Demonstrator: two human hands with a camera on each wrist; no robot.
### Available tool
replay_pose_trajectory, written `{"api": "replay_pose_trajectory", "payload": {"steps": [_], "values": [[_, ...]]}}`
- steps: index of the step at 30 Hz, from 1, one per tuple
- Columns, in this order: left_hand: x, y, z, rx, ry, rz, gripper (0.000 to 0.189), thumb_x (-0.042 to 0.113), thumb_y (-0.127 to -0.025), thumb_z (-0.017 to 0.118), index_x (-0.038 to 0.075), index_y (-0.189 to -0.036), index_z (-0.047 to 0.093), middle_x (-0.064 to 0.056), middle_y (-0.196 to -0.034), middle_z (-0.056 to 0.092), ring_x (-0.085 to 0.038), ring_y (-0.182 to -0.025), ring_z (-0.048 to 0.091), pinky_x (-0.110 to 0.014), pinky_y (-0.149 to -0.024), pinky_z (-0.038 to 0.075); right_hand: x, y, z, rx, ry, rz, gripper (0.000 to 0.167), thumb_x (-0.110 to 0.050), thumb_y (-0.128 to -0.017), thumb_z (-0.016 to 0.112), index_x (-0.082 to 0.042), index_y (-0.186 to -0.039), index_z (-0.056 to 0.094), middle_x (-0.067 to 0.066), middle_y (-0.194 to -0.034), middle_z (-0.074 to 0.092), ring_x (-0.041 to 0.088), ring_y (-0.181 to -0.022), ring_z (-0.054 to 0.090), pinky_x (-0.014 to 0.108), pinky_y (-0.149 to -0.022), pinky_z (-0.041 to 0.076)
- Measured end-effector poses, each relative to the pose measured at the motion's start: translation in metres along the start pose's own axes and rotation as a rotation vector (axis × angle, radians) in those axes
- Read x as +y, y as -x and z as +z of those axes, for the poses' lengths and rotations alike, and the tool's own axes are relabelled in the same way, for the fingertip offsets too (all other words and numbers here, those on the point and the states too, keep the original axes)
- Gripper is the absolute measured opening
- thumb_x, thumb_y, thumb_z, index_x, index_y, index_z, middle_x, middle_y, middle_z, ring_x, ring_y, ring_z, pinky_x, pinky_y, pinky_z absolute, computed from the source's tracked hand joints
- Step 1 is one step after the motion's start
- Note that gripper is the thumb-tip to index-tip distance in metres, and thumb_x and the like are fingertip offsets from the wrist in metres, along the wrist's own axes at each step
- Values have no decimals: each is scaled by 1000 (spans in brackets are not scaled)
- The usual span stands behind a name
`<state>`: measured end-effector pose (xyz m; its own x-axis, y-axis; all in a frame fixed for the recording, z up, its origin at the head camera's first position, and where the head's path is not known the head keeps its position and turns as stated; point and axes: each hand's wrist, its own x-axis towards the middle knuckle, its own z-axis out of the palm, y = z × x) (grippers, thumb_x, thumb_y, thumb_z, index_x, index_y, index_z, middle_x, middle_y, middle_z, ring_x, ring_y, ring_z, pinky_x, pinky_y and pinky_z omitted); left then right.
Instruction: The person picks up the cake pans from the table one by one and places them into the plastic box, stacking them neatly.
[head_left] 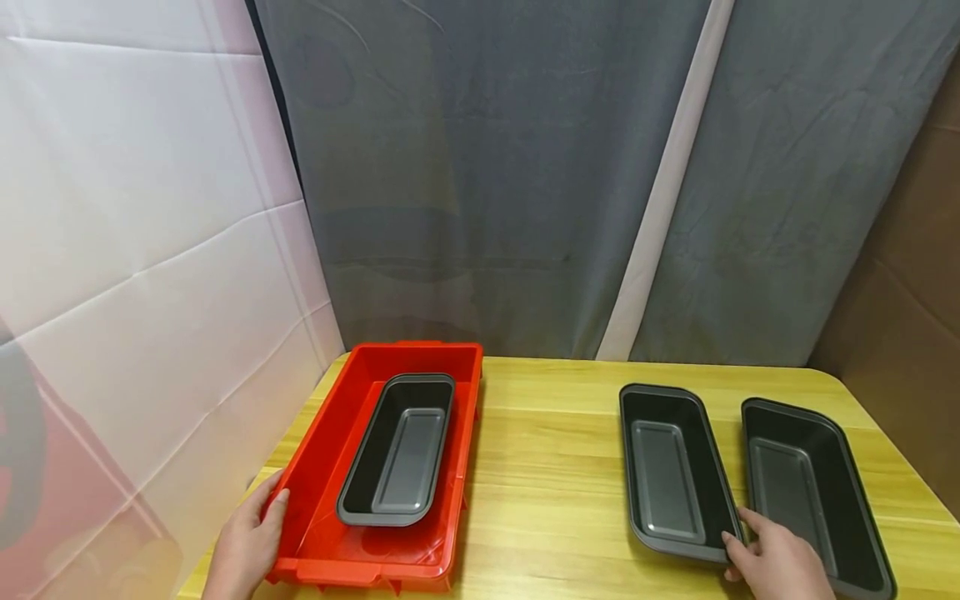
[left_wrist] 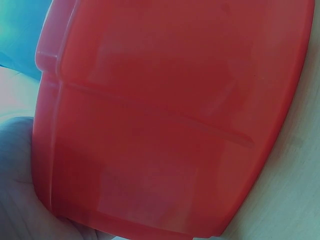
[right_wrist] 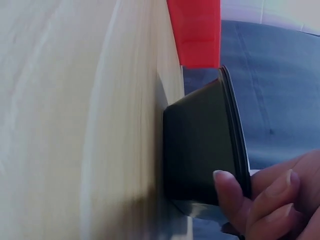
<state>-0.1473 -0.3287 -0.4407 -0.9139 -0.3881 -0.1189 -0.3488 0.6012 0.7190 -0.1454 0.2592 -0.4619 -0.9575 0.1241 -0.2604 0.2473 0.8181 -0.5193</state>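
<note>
At the near left corner of a red plastic tray (head_left: 337, 572), my left hand (head_left: 246, 540) grips the rim; the left wrist view shows the tray's outer wall (left_wrist: 165, 125) with the hand at its edge. A dark grey loaf pan (head_left: 408, 460) lies inside that tray. To the right, my right hand (head_left: 780, 560) pinches the near right corner of a second loaf pan (head_left: 666, 483), which sits on the table. In the right wrist view, fingertips (right_wrist: 230, 187) touch this pan's outer side (right_wrist: 200, 145) just under its rim. Both held things look upright.
A third loaf pan (head_left: 791, 483) stands close to the right of the held one, partly behind my right hand. The yellow wood-grain table (head_left: 551, 475) meets a grey curtain (head_left: 480, 183) at the back, a white cloth (head_left: 142, 208) on the left and a brown panel (head_left: 900, 333) on the right.
</note>
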Motion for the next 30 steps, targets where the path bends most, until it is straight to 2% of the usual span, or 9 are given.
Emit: {"api": "replay_pose_trajectory", "payload": {"steps": [4,8,12,17,30], "values": [[0,0,0,6,-1,-6,60,38,-105,40,2,-152,28,-32,-139,42,-42,-107,55,-46,-83,56,3,0,4,14,-91,32,62,-23,-95,60,21,-133,40,-4,-63,66,15,-61,59,43,-69,48],[1,0,0,4,-2,-2,60,38,-105,40,2,-152,28,-33,-139,42,-42,-107,55,-47,-83,55,5,-1,6,7,-230,68,58,-18,-95,58,18,-135,37,0,-63,65,17,-50,50,34,-53,40],[1,0,0,2,-6,5,60,38,-105,40,2,-152,28,-33,-139,41,-43,-107,54,-48,-84,54,5,-1,7,-27,-404,84,58,-10,-96,53,18,-140,29,5,-63,64,15,-42,39,31,-43,37],[1,1,0,3,-3,-5,60,38,-104,41,2,-152,28,-33,-139,42,-43,-107,55,-48,-83,55,3,3,8,-83,-569,65,64,-4,-96,48,21,-145,15,8,-62,62,12,-39,32,28,-39,35],[2,1,1,10,-2,-16,60,36,-104,42,2,-152,28,-33,-139,42,-43,-107,55,-47,-83,55,0,4,6,-118,-608,14,57,-3,-98,39,22,-141,12,8,-63,62,12,-40,28,26,-40,32]]}}
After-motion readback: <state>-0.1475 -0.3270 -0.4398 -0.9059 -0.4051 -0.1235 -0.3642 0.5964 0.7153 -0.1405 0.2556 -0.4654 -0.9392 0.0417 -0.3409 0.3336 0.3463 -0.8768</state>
